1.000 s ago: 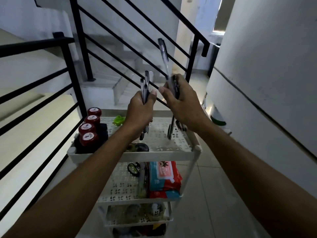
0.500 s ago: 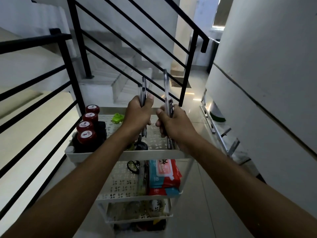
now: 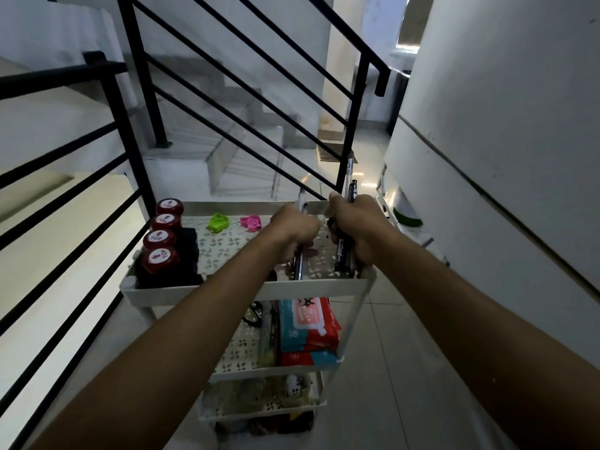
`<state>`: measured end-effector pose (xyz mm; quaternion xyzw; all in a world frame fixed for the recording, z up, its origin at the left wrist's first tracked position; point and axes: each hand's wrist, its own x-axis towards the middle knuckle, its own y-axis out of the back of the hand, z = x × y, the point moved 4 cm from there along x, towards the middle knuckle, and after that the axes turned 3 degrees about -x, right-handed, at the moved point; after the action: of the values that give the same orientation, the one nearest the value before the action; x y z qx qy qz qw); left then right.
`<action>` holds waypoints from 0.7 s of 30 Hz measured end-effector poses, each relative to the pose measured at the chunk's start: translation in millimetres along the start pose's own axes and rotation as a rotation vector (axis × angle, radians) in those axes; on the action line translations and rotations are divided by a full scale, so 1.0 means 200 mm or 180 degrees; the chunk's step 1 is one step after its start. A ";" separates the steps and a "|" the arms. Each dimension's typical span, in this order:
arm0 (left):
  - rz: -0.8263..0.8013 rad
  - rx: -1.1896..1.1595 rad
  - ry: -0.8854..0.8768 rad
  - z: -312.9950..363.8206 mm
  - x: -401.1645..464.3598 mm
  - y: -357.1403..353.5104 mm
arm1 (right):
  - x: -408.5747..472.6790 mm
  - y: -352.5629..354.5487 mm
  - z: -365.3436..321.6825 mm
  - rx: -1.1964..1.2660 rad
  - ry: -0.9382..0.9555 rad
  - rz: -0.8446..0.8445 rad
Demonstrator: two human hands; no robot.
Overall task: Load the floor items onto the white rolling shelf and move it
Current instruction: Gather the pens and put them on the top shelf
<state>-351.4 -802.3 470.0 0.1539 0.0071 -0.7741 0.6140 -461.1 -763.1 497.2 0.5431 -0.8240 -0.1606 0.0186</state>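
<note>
A black metal stair railing with horizontal bars ran along the far left, with pale steps behind it. Just right of it stood the white plastic rolling shelf with perforated tiers on the light tiled floor. At the left end of its top tier, four dark bottles with round red caps stood in a row beside a black block-shaped object. Farther along the back of that tier lay a small lime-green plastic clip and, near it, a small pink plastic clip.

The left hand was over the middle of the top tier, fingers closed around a slim clear-barrelled pen held nearly upright, its lower end down at the tier's front edge. Just beside it, the right hand was closed in a fist around a bundle of dark pens, their tops sticking up above the knuckles and their lower ends near the tier's right front corner. Whether the pens touched the tier could not be told.

On the second tier, under the forearms, black-handled scissors lay left of a red and teal soft packet of wipes. The lower tiers held blurred items. A white curved wall filled the right side.
</note>
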 end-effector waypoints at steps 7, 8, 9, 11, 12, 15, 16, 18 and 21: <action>0.0038 0.0946 -0.0175 0.05 0.00 0.00 | -0.03 0.02 -0.03 0.0094 -0.0146 -0.0157; 0.0029 0.1081 -0.0220 0.05 -0.01 0.01 | -0.04 0.02 -0.04 0.0070 -0.0145 -0.0206; -0.0032 0.1136 -0.0239 0.05 -0.01 0.01 | -0.05 0.02 -0.04 0.0027 -0.0159 -0.0264; -0.0198 0.1061 -0.0204 0.03 -0.01 0.02 | -0.07 0.02 -0.05 -0.0153 -0.0205 -0.0332; -0.0201 0.1046 -0.0201 0.03 -0.02 0.04 | -0.07 0.02 -0.05 -0.0287 -0.0228 -0.0327; -0.0018 0.1165 -0.0376 0.03 -0.03 0.12 | -0.09 0.02 -0.05 -0.0793 -0.0231 -0.0300; 0.0015 0.1157 -0.0452 0.03 -0.03 0.15 | -0.09 0.02 -0.04 -0.0919 -0.0189 -0.0317; -0.0036 0.1118 -0.0552 0.03 -0.03 0.18 | -0.10 0.00 -0.04 -0.1154 -0.0036 -0.0301; -0.0169 0.1037 -0.0655 0.04 -0.03 0.18 | -0.10 -0.03 -0.04 -0.1330 0.0024 -0.0277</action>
<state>-316.6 -806.2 485.2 0.1710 -0.1770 -0.7927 0.5577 -446.7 -748.8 505.7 0.5631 -0.7485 -0.3266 0.1268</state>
